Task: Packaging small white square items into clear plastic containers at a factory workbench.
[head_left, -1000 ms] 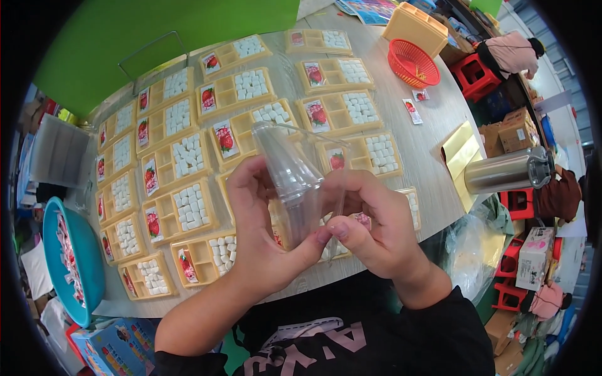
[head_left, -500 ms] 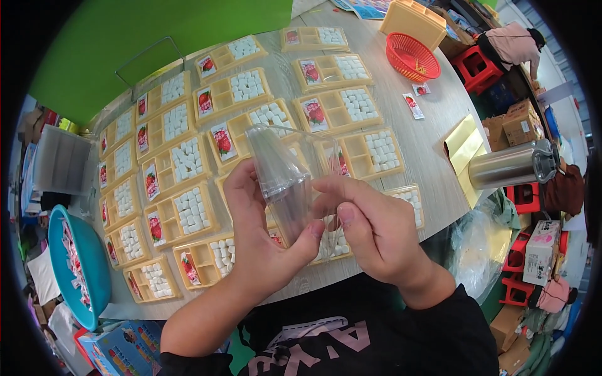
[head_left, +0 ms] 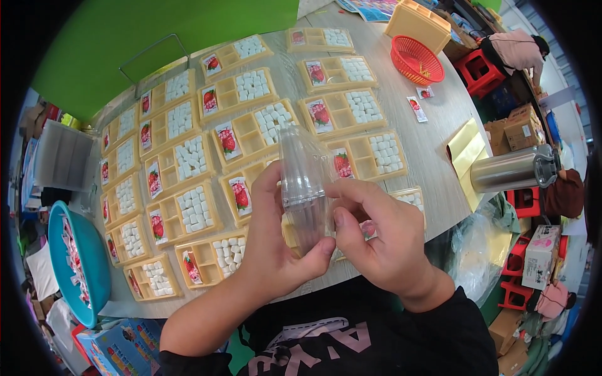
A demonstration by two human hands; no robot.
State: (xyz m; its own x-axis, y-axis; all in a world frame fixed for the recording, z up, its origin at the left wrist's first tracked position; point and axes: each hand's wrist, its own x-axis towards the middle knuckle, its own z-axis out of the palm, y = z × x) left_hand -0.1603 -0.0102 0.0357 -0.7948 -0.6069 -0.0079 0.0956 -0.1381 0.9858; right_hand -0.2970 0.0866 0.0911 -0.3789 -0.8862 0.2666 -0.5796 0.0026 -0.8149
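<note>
My left hand [head_left: 276, 241] is wrapped round a nested stack of clear plastic lids [head_left: 303, 178], tilted upright over the table. Thumb and fingers of my right hand [head_left: 389, 235] pinch the right edge of the stack; whether one lid is apart from the rest is hard to see. Below lie rows of cream compartment trays [head_left: 249, 133]. They carry white marshmallow-like pieces [head_left: 194, 208] in the larger section and a strawberry-printed sachet [head_left: 227, 140] in another. My hands and the lids hide some trays.
A teal basin [head_left: 100, 282] of sachets stands at the left. Far right on the table are a red basket [head_left: 402, 51], loose sachets [head_left: 417, 109], a yellow folded sheet [head_left: 465, 153] and a steel canister [head_left: 508, 170]. A person [head_left: 517, 51] is at the far right.
The lid stack has shifted slightly right and stands more upright. My right hand has drawn in closer to its edge. The whole view has moved slightly.
</note>
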